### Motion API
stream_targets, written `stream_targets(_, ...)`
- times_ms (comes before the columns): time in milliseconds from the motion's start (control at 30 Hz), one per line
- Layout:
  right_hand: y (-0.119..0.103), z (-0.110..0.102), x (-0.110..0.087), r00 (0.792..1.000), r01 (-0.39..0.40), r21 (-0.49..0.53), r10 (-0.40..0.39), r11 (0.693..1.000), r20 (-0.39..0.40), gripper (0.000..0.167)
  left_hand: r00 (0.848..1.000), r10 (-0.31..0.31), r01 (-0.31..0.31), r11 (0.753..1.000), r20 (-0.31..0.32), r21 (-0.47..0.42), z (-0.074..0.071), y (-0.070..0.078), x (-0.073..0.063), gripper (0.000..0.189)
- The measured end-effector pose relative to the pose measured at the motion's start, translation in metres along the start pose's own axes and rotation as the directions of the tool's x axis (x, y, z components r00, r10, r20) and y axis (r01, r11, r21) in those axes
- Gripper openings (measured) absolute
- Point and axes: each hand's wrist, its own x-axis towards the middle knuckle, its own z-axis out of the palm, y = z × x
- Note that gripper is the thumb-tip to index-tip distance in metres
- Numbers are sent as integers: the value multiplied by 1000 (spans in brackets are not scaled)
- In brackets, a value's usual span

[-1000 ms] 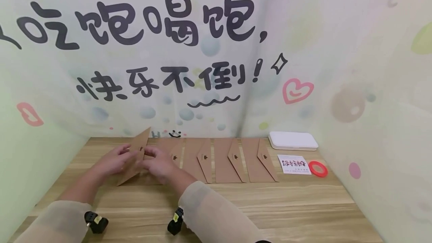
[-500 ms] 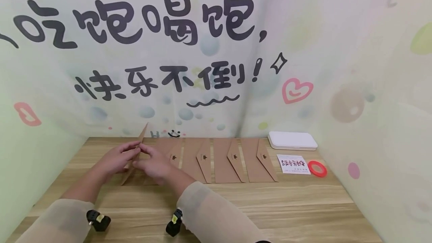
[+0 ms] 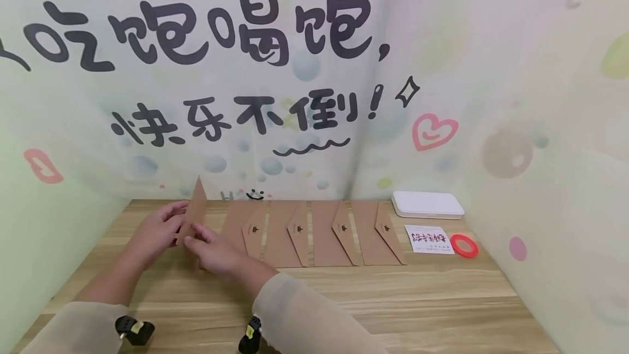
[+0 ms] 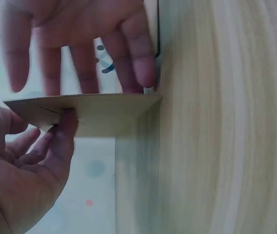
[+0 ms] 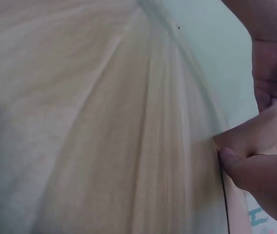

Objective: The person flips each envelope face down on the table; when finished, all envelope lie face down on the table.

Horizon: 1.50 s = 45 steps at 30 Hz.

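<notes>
A brown kraft envelope [image 3: 195, 209] stands tilted up off the table at the left end of a row of envelopes. My left hand [image 3: 154, 234] holds it from the left; in the left wrist view, fingertips of that left hand [image 4: 28, 170] pinch it near a slit. On the other side, my right hand [image 3: 216, 250] touches the envelope. The left wrist view shows the fingers [image 4: 83, 68] of this hand nearly straight against the envelope [image 4: 114, 109]. In the right wrist view, its thumb lies at the envelope's lower corner. The contents of the envelope are hidden.
Several brown envelopes [image 3: 290, 234] with pointed flaps and small crown prints lie in a row to the right. Beyond them are a white case [image 3: 427, 204], a printed card [image 3: 429, 240] and a red ring [image 3: 464, 246]. A printed cloth wall [image 3: 314, 168] closes off the back.
The lifted envelope has turned from leaning right, through nearly edge-on, to more upright, its top shifting left. My right hand has moved left and slightly down along it.
</notes>
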Motion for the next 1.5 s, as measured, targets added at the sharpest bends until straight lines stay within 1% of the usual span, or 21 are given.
stream_targets(100,3,-1,2,997,-49,135,57,990,-61,62,998,4,-2,1000,-69,22,-3,-6,1,60)
stream_targets(167,4,-3,4,993,-50,232,73,972,-94,65,992,-1,8,998,-123,57,-5,-12,2,60)
stream_targets(200,4,-4,5,992,-47,256,75,966,-104,65,990,-7,15,998,-143,60,-7,-15,2,60)
stream_targets(300,4,-8,7,993,-38,289,68,957,-95,68,982,-30,40,998,-184,49,-11,-24,2,58)
stream_targets(400,3,-10,7,993,-49,272,76,961,-91,69,979,-56,67,996,-195,51,-14,-30,1,58)
stream_targets(433,3,-10,7,992,-52,269,79,962,-93,69,978,-65,80,994,-200,70,-15,-31,1,58)
stream_targets(567,2,-10,7,990,-56,270,88,961,-107,70,978,-76,107,982,-194,156,-16,-37,1,55)
stream_targets(633,2,-11,7,990,-56,273,89,960,-109,70,981,-81,113,977,-174,182,-17,-40,2,54)
stream_targets(767,4,-13,8,990,-59,267,90,962,-106,70,988,-112,132,972,-110,196,-16,-47,6,58)
stream_targets(833,5,-14,9,991,-59,260,89,964,-104,70,988,-131,145,970,-83,197,-15,-50,8,61)
stream_targets(967,4,-15,7,991,-59,239,85,969,-102,68,987,-148,158,966,-60,205,-14,-52,10,64)
stream_targets(1033,2,-18,5,993,-47,228,71,973,-97,67,986,-153,163,966,-64,199,-12,-51,11,65)
stream_targets(1100,0,-22,0,994,-18,203,40,979,-102,63,986,-150,162,969,-74,184,-9,-46,11,66)
stream_targets(1167,-1,-29,-5,993,18,177,3,984,-114,59,988,-122,136,977,-91,162,-3,-40,12,66)
stream_targets(1233,-3,-38,-12,991,51,140,-32,989,-132,56,991,-84,99,986,-107,137,4,-31,14,66)
stream_targets(1333,-3,-53,-22,984,73,98,-56,992,-168,54,992,-29,40,995,-124,91,20,-16,18,64)
stream_targets(1433,-4,-69,-32,974,81,37,-72,996,-215,52,992,-22,27,999,-122,39,35,-3,21,62)
stream_targets(1500,-6,-80,-37,966,85,-2,-83,996,-244,51,993,-33,33,999,-111,0,43,5,23,60)
